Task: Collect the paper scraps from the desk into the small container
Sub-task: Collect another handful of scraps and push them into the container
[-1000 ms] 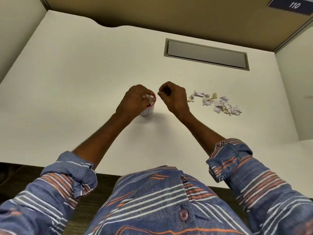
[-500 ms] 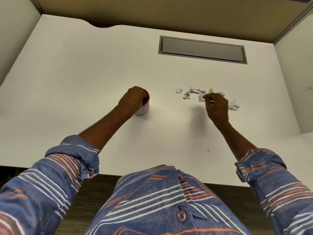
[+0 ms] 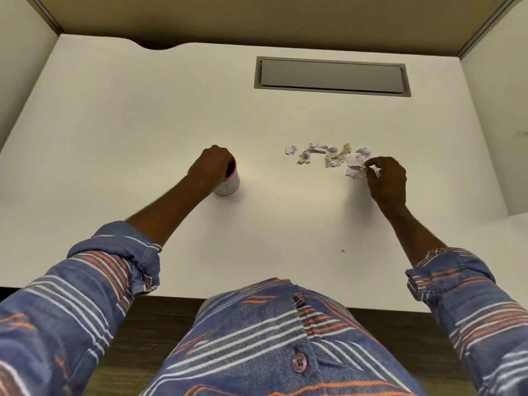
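Note:
A small white cup with a red rim (image 3: 231,186) stands upright on the white desk (image 3: 143,132), left of centre. My left hand (image 3: 210,167) wraps around its top and left side and hides most of its mouth. Several torn paper scraps (image 3: 320,152), white and yellowish, lie in a loose row to the right of the cup. My right hand (image 3: 385,178) rests at the right end of that row, with thumb and fingertips pinched on a white scrap (image 3: 367,166). One tiny scrap (image 3: 343,250) lies alone nearer to me.
A grey rectangular cable flap (image 3: 333,77) is set into the desk at the back. Partition walls close in the left, right and far sides. The desk's front edge runs just above my striped shirt.
My right hand left the cup and moved right to the scrap pile, where it now pinches a piece at the pile's right end. The left hand has stayed on the cup.

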The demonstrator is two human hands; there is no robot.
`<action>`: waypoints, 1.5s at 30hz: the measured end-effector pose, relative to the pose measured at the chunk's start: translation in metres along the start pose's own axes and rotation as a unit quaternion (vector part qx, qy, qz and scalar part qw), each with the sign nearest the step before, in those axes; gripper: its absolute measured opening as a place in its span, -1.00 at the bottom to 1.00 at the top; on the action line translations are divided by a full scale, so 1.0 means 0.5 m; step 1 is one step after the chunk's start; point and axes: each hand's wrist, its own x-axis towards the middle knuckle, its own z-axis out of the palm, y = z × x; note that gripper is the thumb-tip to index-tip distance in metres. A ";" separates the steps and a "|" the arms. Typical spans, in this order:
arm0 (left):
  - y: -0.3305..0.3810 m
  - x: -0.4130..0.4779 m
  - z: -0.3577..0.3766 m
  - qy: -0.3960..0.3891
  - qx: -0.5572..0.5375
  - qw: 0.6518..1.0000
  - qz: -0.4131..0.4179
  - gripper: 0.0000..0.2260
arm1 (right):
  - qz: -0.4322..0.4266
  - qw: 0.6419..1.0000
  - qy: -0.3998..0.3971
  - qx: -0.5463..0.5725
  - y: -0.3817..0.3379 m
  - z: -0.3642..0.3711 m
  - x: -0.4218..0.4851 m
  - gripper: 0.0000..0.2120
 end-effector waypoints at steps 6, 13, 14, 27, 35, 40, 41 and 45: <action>0.003 -0.022 -0.030 0.019 -0.018 0.999 0.021 -0.79 | -0.030 0.998 -0.049 -0.016 0.021 0.001 0.013 -0.75; 0.021 -0.036 -0.057 0.035 -0.037 0.999 -0.008 -0.77 | -0.076 0.990 -0.111 -0.037 0.022 0.015 0.009 -0.78; 0.023 -0.033 -0.053 0.021 -0.030 0.999 -0.014 -0.76 | -0.091 0.988 -0.118 -0.039 0.017 0.018 0.008 -0.79; 0.026 0.021 -0.005 -0.029 -0.015 0.997 -0.077 -0.76 | -0.099 0.989 -0.098 -0.053 0.063 -0.017 0.051 -0.69; 0.029 0.005 -0.022 -0.037 -0.032 0.995 -0.086 -0.72 | -0.075 0.974 -0.199 -0.080 0.049 0.026 0.069 -0.43; 0.018 -0.019 -0.054 -0.007 -0.109 0.991 -0.078 -0.76 | -0.142 0.974 -0.160 -0.080 0.001 0.057 -0.024 -0.74; 0.017 -0.025 -0.062 0.008 -0.129 0.988 -0.079 -0.79 | -0.148 0.973 -0.158 -0.078 -0.004 0.058 -0.037 -0.81; 0.017 -0.048 -0.089 0.063 -0.157 0.983 -0.067 -0.85 | -0.159 0.975 -0.156 -0.021 -0.005 0.047 -0.065 -0.77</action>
